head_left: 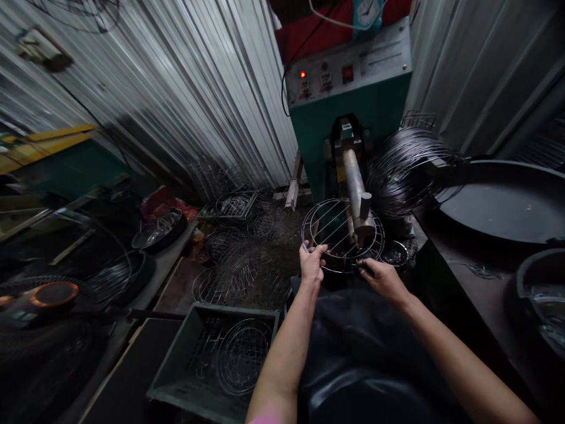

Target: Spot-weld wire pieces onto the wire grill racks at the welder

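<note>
A round wire rack (338, 221) with parallel bars lies around the lower electrode arm of a green spot-welding machine (309, 135). My left hand (312, 263) grips the rack's near-left rim between thumb and fingers. At its near-right rim, my right hand (382, 280) is closed, fingers pinched close to the wire; a small dark thing shows at the fingertips, too unclear to name. The machine's upper metal arm (355, 182) reaches down over the right part of the rack, its tip close to the rim; whether it touches the wire I cannot tell.
A green plastic crate (176, 383) with round wire racks stands at lower left. More wire pieces (238, 253) lie on the floor. On the right are a wire coil (406, 171), a large round pan (507, 200) and a black tub (525, 282). A red lamp (302, 75) glows on the panel.
</note>
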A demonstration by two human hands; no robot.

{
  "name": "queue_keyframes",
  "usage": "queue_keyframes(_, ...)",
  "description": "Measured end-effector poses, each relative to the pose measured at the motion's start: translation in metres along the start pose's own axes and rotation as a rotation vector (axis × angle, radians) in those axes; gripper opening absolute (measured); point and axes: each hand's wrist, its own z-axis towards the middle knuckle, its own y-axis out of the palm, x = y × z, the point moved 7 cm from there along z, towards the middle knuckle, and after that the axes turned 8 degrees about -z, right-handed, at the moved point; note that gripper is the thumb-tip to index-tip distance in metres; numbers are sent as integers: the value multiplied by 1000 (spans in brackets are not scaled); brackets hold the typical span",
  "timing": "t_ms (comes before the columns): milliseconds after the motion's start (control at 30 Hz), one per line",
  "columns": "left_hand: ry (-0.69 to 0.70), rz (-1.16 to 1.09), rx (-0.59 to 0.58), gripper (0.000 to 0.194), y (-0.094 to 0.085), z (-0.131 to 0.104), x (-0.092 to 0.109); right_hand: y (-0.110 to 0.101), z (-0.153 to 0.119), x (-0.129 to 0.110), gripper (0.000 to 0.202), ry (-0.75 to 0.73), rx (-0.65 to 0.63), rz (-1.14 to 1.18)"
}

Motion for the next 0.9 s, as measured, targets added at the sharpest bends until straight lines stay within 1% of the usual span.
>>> queue_keyframes(67,4,-7,-6,62,1,0,0,0,-1,5,19,80,43,86)
queue_keyframes(167,-11,-24,9,63,0,-2,0,0,-2,14,32,266,108,351)
queue_keyframes(200,-20,-30,24,63,0,-3,-1,1,-3,16,37,306,120,435)
queue_keyframes(267,-38,-40,50,63,-1,-5,-1,1,-2,15,44,334,135,530)
queue_keyframes(367,-59,-57,58,61,-1,-6,0,-3,-1,12,47,316,144,516)
queue_keyframes(500,-73,-52,60,60,1,-7,1,-7,-1,10,44,278,142,439)
queue_keyframes(633,-102,-36,91,57,1,-7,-1,-8,-2,10,42,268,133,414)
queue_keyframes(900,-179,11,142,47,-6,-1,-9,-10,3,8,35,242,91,358)
